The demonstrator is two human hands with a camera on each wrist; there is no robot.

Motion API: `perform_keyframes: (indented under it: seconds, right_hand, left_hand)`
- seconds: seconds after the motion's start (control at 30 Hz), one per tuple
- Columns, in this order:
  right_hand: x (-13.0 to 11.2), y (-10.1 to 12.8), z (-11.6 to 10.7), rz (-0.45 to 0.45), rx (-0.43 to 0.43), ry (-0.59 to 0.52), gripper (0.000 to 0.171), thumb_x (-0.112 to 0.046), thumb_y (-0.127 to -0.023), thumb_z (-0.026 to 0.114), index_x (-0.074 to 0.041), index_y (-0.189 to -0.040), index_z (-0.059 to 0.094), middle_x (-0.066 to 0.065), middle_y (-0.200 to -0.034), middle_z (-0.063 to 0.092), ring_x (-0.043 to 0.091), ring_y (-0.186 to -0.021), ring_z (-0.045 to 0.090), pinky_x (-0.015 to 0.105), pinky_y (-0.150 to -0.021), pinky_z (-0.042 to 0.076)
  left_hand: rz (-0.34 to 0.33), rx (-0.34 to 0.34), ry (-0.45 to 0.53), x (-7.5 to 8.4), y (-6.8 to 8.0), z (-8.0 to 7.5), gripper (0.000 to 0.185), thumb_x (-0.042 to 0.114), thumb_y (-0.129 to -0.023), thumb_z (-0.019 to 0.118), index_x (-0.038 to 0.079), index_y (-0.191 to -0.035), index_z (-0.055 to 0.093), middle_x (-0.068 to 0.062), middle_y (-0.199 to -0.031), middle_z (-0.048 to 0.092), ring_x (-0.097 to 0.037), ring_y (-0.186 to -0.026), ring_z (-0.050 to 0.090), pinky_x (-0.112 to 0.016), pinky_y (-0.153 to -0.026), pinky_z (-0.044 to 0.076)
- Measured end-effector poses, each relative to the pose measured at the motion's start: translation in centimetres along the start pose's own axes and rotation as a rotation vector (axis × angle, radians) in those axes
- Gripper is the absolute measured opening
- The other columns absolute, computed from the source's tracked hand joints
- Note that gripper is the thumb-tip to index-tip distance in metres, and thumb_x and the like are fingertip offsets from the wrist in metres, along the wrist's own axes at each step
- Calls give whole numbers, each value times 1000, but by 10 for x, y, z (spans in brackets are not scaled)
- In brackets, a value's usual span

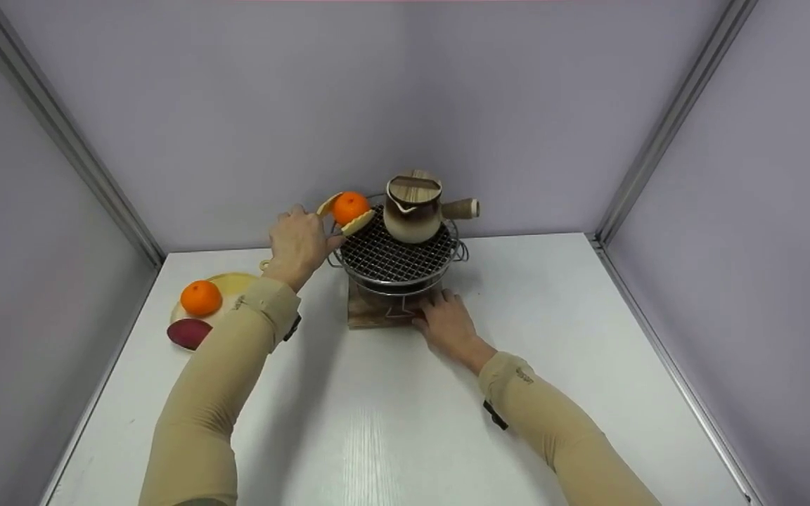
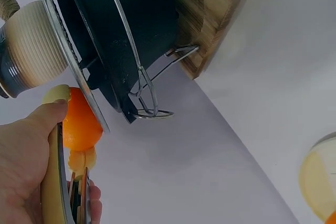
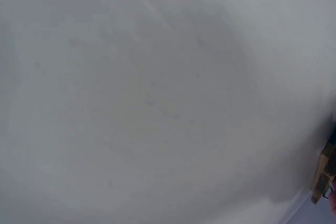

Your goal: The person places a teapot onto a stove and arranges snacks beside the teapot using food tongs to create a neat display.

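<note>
Holding the round orange tangerine [image 1: 351,206] in yellow plastic tongs [image 1: 356,223] over the wire grill mesh [image 1: 391,253], your left hand [image 1: 298,244] grips them while your flat right hand [image 1: 448,323] steadies the wooden base [image 1: 370,314]; lowering it beside the ceramic pot [image 1: 413,208] likely comes next.

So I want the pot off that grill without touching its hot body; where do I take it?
Grip the pot by its straight side handle, coming from the right: it juts out sideways, clear of the grill.
</note>
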State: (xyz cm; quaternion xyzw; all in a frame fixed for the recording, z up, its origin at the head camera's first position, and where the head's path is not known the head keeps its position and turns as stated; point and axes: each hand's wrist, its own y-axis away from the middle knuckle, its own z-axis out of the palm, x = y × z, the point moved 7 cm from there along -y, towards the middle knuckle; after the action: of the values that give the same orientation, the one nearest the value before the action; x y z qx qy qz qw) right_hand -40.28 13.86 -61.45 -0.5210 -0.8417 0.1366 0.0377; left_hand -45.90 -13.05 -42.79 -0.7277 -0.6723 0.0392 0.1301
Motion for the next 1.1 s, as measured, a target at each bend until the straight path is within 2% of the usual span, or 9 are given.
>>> perform_keyframes:
  seconds: [0.23, 0.57, 0.8, 1.1]
  right_hand:
    - [1, 0, 0, 4, -19, 48, 46, -42, -113, 65, -6, -141, 65, 19, -143, 64, 40, -123, 62, 55, -102, 55]
    - [1, 0, -2, 12, -47, 25, 49, -45, -113, 64, -6, -144, 65, 20, -146, 63, 41, -126, 61, 57, -105, 54]
    - [2, -2, 0, 12, -40, 30, 46, -43, -113, 64, -8, -143, 66, 19, -146, 64, 41, -124, 61, 57, -103, 54]
    - [1, -1, 0, 13, -42, 12, 49, -43, -112, 66, -5, -143, 66, 21, -145, 64, 41, -123, 61, 57, -102, 54]
  left_hand:
    - [-7, 2, 6, 3, -4, 3, 74, 63, -97, 81, -9, -113, 77, -25, -109, 70, -47, -101, 75, -59, -78, 66]
    - [-10, -20, 0, 10, -13, 4, 75, 62, -96, 82, -10, -117, 75, -27, -116, 70, -47, -108, 74, -60, -84, 66]
    - [-8, -24, -10, 11, -14, 3, 77, 63, -98, 79, -10, -120, 74, -26, -114, 71, -47, -106, 75, -59, -82, 67]
    - [-2, -10, -14, 11, -13, 7, 83, 68, -94, 81, -11, -119, 75, -28, -116, 73, -48, -106, 75, -60, -81, 66]
